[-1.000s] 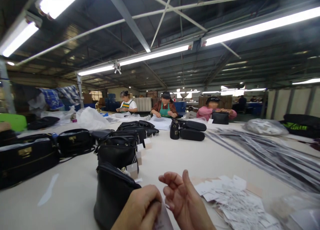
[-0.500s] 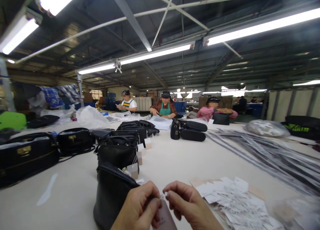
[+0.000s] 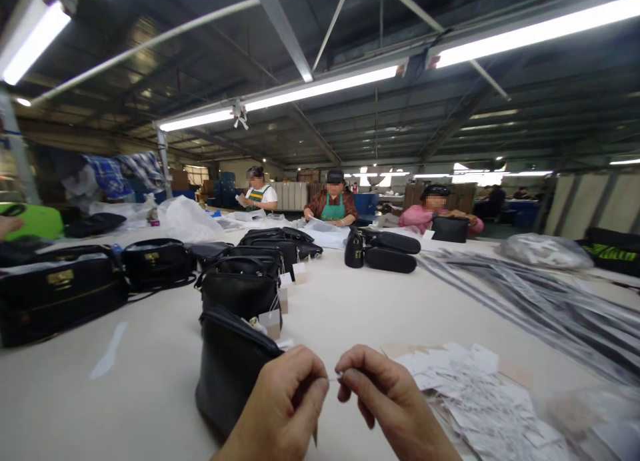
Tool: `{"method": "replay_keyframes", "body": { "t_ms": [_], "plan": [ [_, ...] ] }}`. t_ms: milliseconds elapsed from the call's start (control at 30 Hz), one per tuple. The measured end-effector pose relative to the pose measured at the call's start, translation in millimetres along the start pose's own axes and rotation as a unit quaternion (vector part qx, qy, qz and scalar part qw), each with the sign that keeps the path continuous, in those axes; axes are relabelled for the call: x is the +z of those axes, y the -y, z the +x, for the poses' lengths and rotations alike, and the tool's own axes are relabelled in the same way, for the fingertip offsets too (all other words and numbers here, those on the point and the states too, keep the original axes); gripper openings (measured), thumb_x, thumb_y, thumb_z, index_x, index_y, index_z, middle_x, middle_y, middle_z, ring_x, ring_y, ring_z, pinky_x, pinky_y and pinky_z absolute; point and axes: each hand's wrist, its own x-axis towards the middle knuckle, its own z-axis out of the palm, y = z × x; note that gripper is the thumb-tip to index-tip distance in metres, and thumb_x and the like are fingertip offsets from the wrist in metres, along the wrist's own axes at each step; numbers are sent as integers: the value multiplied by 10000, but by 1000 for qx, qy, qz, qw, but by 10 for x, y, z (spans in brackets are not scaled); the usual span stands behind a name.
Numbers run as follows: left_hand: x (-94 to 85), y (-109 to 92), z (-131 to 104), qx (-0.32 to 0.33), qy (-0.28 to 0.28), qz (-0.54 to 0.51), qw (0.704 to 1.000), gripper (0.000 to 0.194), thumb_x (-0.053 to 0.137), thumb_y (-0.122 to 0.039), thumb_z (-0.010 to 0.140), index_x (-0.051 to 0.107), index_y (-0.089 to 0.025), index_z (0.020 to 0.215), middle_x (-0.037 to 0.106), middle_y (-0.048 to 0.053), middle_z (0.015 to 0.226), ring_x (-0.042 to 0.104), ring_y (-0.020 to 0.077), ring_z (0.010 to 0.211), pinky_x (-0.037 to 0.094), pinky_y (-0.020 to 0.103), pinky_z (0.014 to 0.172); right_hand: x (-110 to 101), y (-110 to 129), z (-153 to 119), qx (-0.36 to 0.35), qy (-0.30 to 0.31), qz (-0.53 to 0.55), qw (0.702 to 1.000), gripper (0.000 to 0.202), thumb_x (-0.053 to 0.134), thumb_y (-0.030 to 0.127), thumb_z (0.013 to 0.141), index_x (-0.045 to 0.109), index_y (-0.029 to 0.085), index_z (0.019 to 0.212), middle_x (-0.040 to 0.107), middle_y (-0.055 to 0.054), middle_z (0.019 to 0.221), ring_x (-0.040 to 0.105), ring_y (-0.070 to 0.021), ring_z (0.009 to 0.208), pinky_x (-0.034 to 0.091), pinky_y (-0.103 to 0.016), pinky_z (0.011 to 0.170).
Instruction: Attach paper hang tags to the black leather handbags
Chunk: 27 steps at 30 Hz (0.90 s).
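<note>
A: Head view: our left hand and right hand meet low over the counter, fingertips pinched together on a thin tag string stretched between them.

B: We note the string sits just in front of the nearest black bag. A tag seems to hang below our left hand, though it is barely visible.

A: Risk, in our judgement: the string is fine and could slip from either pinch.

B: We add that the loose paper tags lie near our right hand; a careless sweep could scatter them.
</note>
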Motion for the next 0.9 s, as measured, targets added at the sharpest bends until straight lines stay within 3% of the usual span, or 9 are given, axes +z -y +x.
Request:
{"method": "replay_keyframes", "body": {
  "t_ms": [333,567,900],
  "plan": [
    [13,0,25,32,-6,33,999,177,462,-106,806,511,-186,655,507,-27,607,458,94,539,319,201,501,9,-52,-11,18,31,8,999,257,703,426,802,729,170,800,718,-47,656,596,-140,550,418,-207,426],
    [6,-16,2,23,18,54,998,188,447,-124,819,501,-188,651,528,-17,614,479,104,552,326,218,517,53,2,-18,3,24,6,1000,287,722,453,758,726,166,741,690,-41,613,571,-134,514,431,-216,423],
    [-21,-26,0,-1,54,64,997,202,433,-135,830,465,-193,639,534,-15,629,490,113,581,319,230,547,23,-26,-17,-44,50,-62,996,256,629,408,852,716,172,808,685,-37,669,582,-127,549,464,-208,462]
  ]
}}
